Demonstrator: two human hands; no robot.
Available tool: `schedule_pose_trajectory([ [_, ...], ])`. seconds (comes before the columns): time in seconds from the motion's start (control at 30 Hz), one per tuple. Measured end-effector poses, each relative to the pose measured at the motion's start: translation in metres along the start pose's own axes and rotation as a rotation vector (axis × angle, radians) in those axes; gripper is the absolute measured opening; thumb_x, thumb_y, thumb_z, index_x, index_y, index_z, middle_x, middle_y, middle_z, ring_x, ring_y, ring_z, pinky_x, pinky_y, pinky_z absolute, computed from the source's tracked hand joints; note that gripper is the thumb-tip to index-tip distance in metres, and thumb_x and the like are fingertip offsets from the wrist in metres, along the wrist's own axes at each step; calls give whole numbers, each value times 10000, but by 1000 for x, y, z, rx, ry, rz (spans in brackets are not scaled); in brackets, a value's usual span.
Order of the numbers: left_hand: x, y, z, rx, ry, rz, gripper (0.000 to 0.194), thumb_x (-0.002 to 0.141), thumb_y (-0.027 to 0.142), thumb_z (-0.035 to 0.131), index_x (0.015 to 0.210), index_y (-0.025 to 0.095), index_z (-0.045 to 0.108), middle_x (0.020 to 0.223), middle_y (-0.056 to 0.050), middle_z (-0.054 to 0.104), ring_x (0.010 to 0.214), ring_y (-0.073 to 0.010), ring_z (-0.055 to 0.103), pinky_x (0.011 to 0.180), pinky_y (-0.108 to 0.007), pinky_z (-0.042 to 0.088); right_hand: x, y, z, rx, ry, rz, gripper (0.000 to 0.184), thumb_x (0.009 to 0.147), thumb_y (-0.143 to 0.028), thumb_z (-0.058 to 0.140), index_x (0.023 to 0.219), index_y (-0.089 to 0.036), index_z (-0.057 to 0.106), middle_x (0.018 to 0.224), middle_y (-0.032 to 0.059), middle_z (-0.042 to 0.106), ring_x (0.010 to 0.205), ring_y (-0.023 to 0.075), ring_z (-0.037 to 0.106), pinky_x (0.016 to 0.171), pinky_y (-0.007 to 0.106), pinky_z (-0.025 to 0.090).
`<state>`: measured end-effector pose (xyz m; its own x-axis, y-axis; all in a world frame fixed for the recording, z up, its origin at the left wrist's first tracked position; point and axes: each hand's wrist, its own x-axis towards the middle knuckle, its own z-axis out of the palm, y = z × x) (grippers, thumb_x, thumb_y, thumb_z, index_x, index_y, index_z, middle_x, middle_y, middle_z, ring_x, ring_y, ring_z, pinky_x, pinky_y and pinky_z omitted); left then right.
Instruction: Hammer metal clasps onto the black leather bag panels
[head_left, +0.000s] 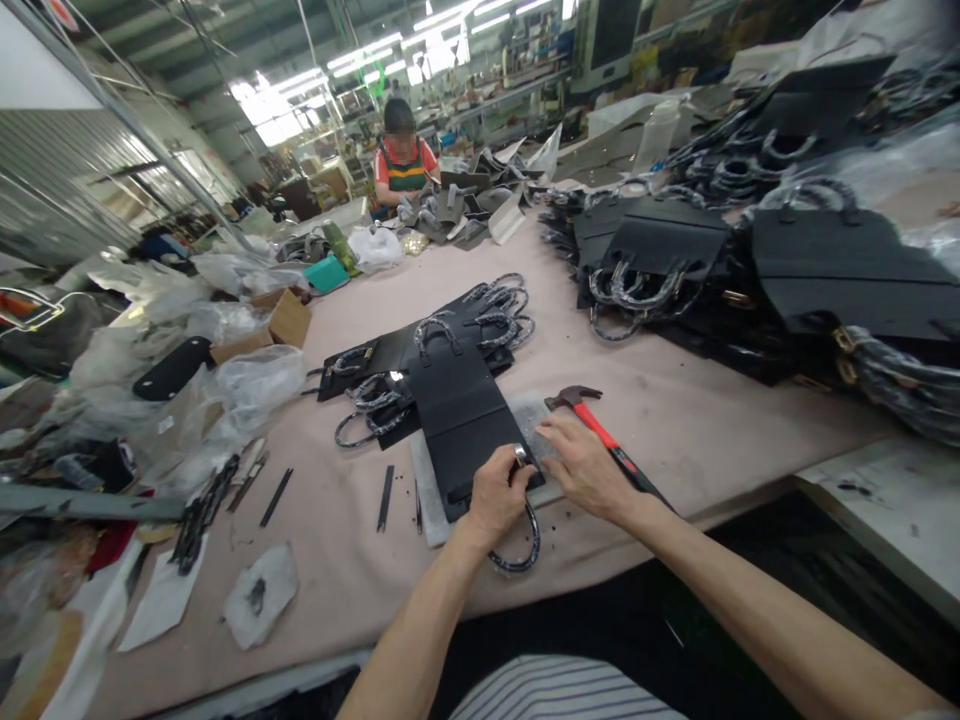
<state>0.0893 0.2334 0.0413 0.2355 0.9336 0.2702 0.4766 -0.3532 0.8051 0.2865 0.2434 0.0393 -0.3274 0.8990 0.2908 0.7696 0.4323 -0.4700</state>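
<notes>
A black leather bag panel lies on a grey slab near the table's front edge. My left hand is closed at the panel's near edge, pinching where a wrapped black handle curves out toward me. Just to its right, my right hand rests on the slab with fingers bent and together, touching the panel's right corner. A hammer with a red shaft lies just behind and under my right wrist.
More black panels with wrapped handles are piled behind the slab, and big stacks fill the right side. Thin black strips and tools lie left. Plastic bags and a cardboard box clutter the far left. A person works at the far end.
</notes>
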Motion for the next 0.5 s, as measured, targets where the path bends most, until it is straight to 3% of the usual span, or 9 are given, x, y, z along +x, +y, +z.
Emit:
schedule_pose_trajectory([
  [0.07, 1, -3, 1, -49, -1, -14, 115, 903, 157, 612, 969, 212, 688, 996, -50, 721, 936, -198, 675, 901, -331, 530, 2, -8, 17, 93, -43, -103, 422, 971, -204, 412, 1371, -171, 541, 1434, 157, 561, 1351, 280, 490, 1149, 487, 369],
  [0.13, 4, -7, 3, -132, 41, -96, 95, 903, 195, 615, 935, 200, 703, 964, -51, 737, 921, -199, 695, 898, -337, 542, 0, -11, 30, 121, -60, -107, 445, 983, -204, 387, 1408, -177, 515, 1430, 155, 574, 1346, 282, 504, 1167, 536, 340],
  [0.2, 13, -10, 2, -282, 165, -265, 181, 927, 331, 617, 909, 173, 704, 898, -65, 745, 863, -210, 724, 848, -353, 574, -3, -12, 36, 112, -76, -100, 472, 979, -215, 419, 1446, -193, 484, 1450, 147, 561, 1365, 289, 492, 1188, 570, 303],
  [0.3, 30, -16, -9, -560, 382, -476, 462, 894, 593, 626, 883, 133, 666, 854, -93, 737, 786, -226, 754, 780, -385, 615, -6, -12, 35, 107, -97, -103, 522, 939, -193, 478, 1461, -190, 470, 1465, 147, 546, 1375, 290, 485, 1204, 573, 293],
  [0.4, 35, -24, -40, -603, 422, -484, 553, 774, 673, 725, 875, 136, 638, 886, -83, 726, 771, -218, 758, 785, -381, 622, -6, -13, 31, 117, -80, -83, 547, 921, -183, 501, 1467, -189, 460, 1468, 153, 542, 1383, 295, 478, 1212, 579, 278],
  [0.5, 16, -42, -89, -394, 438, -487, 506, 777, 638, 714, 890, 149, 649, 888, -60, 722, 753, -205, 746, 763, -344, 612, -7, -14, 31, 131, -56, -79, 542, 914, -184, 516, 1453, -181, 463, 1465, 156, 543, 1384, 301, 473, 1213, 584, 269],
])
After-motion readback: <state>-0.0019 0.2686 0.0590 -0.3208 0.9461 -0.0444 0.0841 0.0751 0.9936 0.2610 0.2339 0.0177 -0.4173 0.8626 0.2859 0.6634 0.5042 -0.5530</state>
